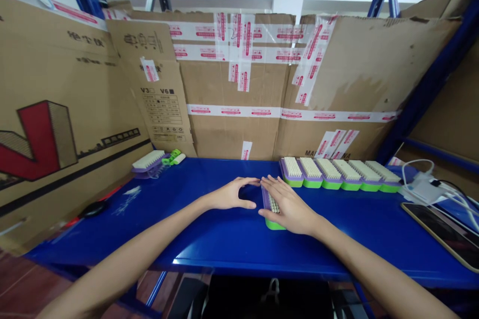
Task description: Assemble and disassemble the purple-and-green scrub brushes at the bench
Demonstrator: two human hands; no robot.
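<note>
Brush sat under the spread right hand, left hand curved wide nearby; a hard push could slide the brush.

Cannot see right side of green-and-purple block, covered by right hand. Cannot read fine print on carton: too small. Lose forearms at bottom edge, white cables and phone at right.

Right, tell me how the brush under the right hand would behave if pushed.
The brush appears flat on the glossy blue table, so it would probably slide rather than tip. Its blocky green base suggests it probably won't flex.
</note>
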